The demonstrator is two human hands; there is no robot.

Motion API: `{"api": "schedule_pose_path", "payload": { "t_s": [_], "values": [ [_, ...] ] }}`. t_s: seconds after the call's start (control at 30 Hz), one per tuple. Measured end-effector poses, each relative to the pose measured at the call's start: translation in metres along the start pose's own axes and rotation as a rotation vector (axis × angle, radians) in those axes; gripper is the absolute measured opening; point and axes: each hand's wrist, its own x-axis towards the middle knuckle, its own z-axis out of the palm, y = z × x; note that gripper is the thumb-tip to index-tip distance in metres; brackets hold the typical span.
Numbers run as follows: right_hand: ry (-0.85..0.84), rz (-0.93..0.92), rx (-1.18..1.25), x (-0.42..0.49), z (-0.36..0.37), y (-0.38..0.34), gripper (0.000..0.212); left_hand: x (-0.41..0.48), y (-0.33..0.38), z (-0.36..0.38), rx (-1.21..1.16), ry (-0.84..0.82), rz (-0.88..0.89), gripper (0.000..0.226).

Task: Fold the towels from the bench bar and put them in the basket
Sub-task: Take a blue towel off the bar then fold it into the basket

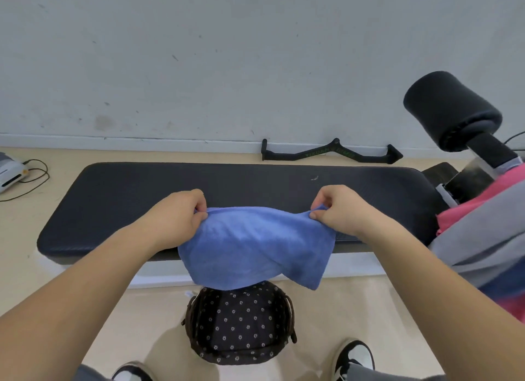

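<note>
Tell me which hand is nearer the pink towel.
Right. The right hand pinches the blue towel's corner on the side where the pink towel hangs, though clearly apart from it. The left hand holds the opposite corner, farther away.

Bright, even, diffuse light with no glare. Soft shadows lie on the floor point(159, 335) at lower centre. Wide-angle bending curves the frame edges; the lower corners look slightly blurred.
</note>
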Motion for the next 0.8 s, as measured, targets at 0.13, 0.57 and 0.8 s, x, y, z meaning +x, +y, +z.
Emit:
{"api": "schedule_pose_path", "payload": {
  "t_s": [0.13,0.57,0.8],
  "values": [
    [-0.06,0.057,0.213,-0.038,-0.025,0.02,0.008,-0.015,0.015,-0.01,-0.086,0.034,0.136,0.014],
    [0.282,0.062,-0.012,-0.061,-0.039,0.061,0.03,-0.034,0.051,-0.001,0.002,0.079,0.268,0.023],
    [0.226,0.165,-0.049,-0.052,-0.035,0.05,0.033,-0.027,0.046,-0.002,-0.007,-0.05,0.242,0.028]
  ]
}}
